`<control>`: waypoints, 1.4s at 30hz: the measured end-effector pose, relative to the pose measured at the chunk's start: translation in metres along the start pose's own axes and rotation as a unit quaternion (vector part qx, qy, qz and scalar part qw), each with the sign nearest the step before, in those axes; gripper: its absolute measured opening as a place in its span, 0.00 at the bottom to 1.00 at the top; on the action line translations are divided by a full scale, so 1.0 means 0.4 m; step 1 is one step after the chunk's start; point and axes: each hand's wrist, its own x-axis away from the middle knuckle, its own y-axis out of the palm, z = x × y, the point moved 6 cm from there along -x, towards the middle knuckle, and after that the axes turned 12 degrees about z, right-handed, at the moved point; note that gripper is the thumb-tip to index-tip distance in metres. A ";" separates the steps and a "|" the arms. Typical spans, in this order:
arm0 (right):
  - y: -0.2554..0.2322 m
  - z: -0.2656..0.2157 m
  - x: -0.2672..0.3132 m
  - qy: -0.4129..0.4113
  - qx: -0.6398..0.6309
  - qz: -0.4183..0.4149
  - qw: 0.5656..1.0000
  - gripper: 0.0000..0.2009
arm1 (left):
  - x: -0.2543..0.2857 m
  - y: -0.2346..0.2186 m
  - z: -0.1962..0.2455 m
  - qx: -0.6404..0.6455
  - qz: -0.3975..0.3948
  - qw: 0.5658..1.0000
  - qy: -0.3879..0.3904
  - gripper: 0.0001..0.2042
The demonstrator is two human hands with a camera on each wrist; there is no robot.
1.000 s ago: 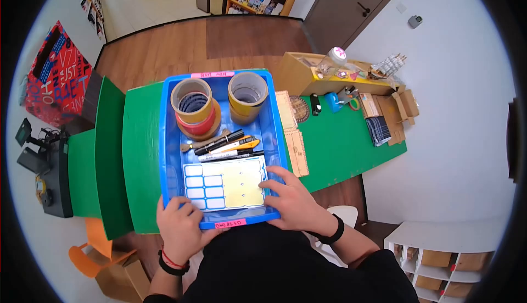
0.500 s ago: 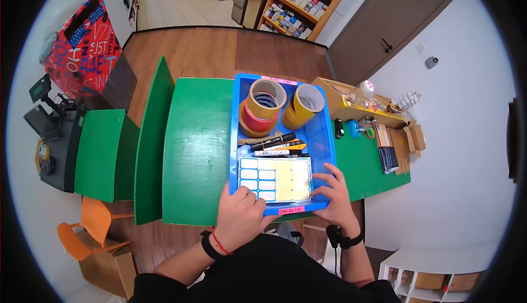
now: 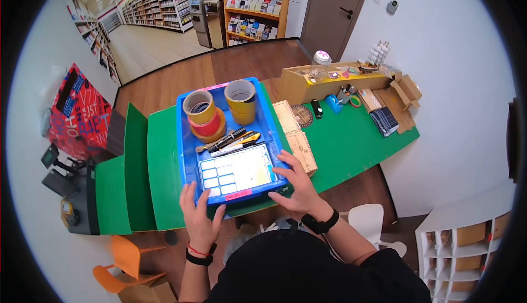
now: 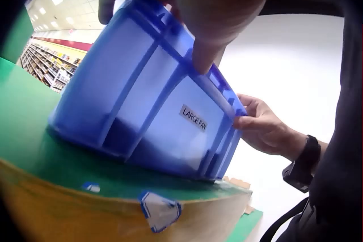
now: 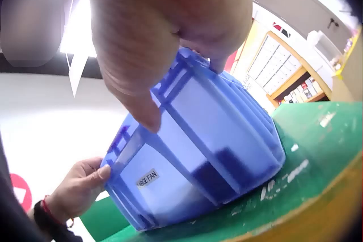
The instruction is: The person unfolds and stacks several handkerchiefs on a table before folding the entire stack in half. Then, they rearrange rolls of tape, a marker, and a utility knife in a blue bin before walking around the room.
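Observation:
A blue plastic bin [image 3: 187, 154] stands near the front edge of the green table [image 3: 346, 154], its base close against the tabletop in the wrist views. Its front wall carries a "LARGE FAN" label [image 4: 193, 118]. My left hand [image 3: 201, 223] holds the front left corner, thumb on the front wall and fingers over the rim. At the front right corner, my right hand [image 3: 302, 192] grips the rim likewise. Inside lie stacked tape rolls [image 3: 240, 109], a red roll [image 3: 204, 129], markers and a yellow cutter [image 3: 248, 139], and a white-and-yellow label sheet [image 3: 220, 181].
Thin wooden boards [image 3: 301, 150] lie right of the bin, beside a round woven mat [image 3: 301, 116]. Farther right are a blue tape dispenser [image 3: 332, 103] and folded dark cloth [image 3: 384, 122]. A green upright panel [image 3: 137, 168] stands left; an orange chair [image 3: 126, 259] is below.
The bin looks smaller and farther from the head camera, shifting right and then back left in view. My left fingers are straighter and more spread. The head view has tilted up.

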 end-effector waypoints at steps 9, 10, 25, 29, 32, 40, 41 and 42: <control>-0.097 0.344 0.182 0.125 0.076 0.084 0.986 0.27 | 0.158 0.045 0.054 -0.002 0.016 0.990 -0.140 0.47; -0.087 0.389 0.196 0.122 0.162 0.066 0.977 0.28 | 0.160 0.043 0.068 -0.005 0.010 0.989 -0.147 0.47; -0.047 0.497 0.395 0.116 0.190 -0.046 0.974 0.27 | 0.302 -0.041 0.065 0.035 -0.020 0.969 -0.245 0.35; -0.019 0.521 0.482 0.137 0.137 -0.064 0.979 0.24 | 0.396 -0.088 -0.023 0.012 -0.004 0.968 -0.249 0.32; 0.042 0.498 0.517 0.215 0.081 -0.050 0.972 0.25 | 0.468 -0.155 -0.108 -0.003 0.030 0.971 -0.235 0.27; 0.206 0.456 0.538 0.461 0.148 0.049 0.873 0.20 | 0.752 -0.472 -0.440 -0.017 0.052 0.949 -0.310 0.15; 0.266 0.448 0.561 0.537 0.088 0.016 0.839 0.18 | 0.792 -0.518 -0.484 -0.021 0.059 0.943 -0.327 0.15; 0.301 0.430 0.571 0.535 0.097 0.000 0.839 0.18 | 0.824 -0.548 -0.517 -0.040 0.043 0.944 -0.325 0.15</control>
